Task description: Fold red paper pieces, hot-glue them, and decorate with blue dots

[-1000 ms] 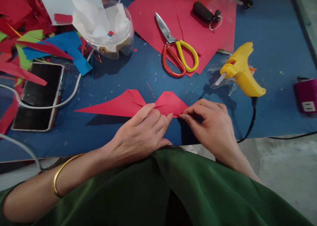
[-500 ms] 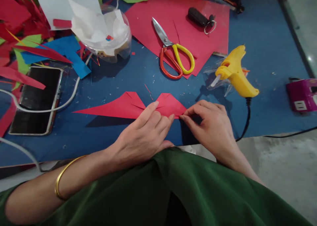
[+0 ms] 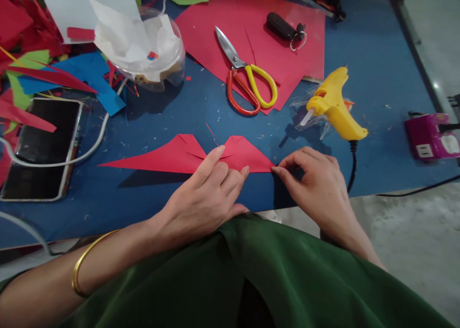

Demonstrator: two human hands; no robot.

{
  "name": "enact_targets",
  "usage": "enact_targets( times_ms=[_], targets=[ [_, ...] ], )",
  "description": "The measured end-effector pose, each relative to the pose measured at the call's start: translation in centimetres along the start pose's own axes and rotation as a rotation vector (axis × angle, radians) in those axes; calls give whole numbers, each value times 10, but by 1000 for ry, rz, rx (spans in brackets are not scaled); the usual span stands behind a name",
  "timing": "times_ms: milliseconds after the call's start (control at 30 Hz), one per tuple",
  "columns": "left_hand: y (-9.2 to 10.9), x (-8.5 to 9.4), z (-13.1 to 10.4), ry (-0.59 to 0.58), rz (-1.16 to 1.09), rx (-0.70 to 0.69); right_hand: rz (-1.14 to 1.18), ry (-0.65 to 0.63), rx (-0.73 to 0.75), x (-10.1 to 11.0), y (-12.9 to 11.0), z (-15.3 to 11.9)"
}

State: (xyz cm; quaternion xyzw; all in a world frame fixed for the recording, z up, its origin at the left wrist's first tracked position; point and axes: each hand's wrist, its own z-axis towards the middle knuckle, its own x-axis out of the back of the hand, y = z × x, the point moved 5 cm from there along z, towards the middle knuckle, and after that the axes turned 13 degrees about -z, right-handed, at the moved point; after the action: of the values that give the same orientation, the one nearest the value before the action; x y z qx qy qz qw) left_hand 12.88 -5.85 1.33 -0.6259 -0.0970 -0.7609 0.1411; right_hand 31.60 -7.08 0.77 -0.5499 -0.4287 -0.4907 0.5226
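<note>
A folded red paper piece (image 3: 161, 155) lies on the blue table, with a long point to the left and a notch in its top edge. My left hand (image 3: 206, 189) rests on its middle, index finger stretched out near the notch, the other fingers partly bent on the lower edge. At the paper's right tip, my right hand (image 3: 316, 181) pinches the end between thumb and index finger. A thin red sliver (image 3: 211, 131) lies just above the notch.
Scissors (image 3: 235, 62) and a black key fob (image 3: 281, 27) lie on red sheets (image 3: 201, 26). A yellow glue gun (image 3: 336, 105) is at right, near a purple box (image 3: 426, 136). A phone (image 3: 43, 146), a white cable and paper scraps (image 3: 77, 74) are at left.
My right hand has slid slightly right along the paper's lower edge to its tip. The left hand keeps its place on the paper. The whole view has shifted a little.
</note>
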Motion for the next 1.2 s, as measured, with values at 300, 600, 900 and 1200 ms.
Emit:
enact_targets(
  times_ms=[300,600,900,1200],
  targets=[
    [-1,-2,0,-8,-7,5,-97,101,-52,8,9,-11],
    [-1,-2,-2,-12,-63,31,-91,394,480,3,-46,-39],
    [0,-2,-2,-36,-25,33,-371,334,475,-13,-46,-52],
    [-26,10,-16,138,-179,275,-440,369,396,-11,-38,-57]
  ],
)
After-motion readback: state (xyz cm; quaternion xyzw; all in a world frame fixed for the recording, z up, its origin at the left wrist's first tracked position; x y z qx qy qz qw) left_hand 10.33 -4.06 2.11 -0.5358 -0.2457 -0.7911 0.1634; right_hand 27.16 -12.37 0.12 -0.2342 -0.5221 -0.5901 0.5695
